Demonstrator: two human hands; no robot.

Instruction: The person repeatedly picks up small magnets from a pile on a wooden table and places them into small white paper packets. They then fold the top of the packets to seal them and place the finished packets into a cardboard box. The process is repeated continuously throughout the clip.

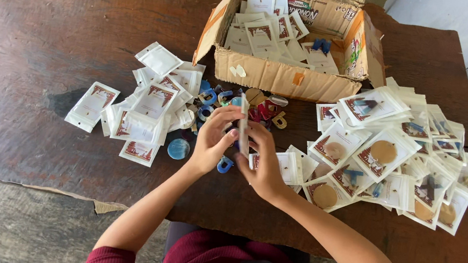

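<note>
Both hands, left hand (pixel 212 141) and right hand (pixel 263 160), pinch my thin white plastic sachet (pixel 243 128) edge-on (light, floppy, slick); I'd grip its sealed edges.

We wear a dark maroon top with short sleeves that end above the elbows, one sleeve at seven o'clock and the other at five o'clock. Our forearms are bare, with no watch or bracelet showing. At six o'clock, a dark patch with a small pink mark sits on the chest.
</note>
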